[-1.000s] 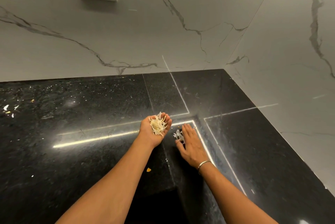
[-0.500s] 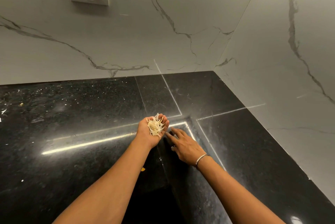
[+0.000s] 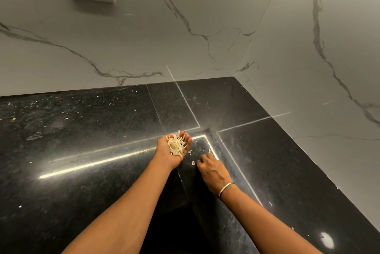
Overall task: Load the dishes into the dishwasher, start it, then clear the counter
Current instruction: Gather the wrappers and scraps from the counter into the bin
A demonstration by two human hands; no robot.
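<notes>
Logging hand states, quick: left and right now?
Left hand: open, palm up, cupping peel scraps.
Right hand: fingers curled at the counter; pinch cannot be told.

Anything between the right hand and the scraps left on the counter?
Nothing visible. The right hand is down on the black counter, its curled fingers right next to the loose scraps. The left hand, cupped palm-up with a pile of scraps, sits beside them, not over them.
</notes>
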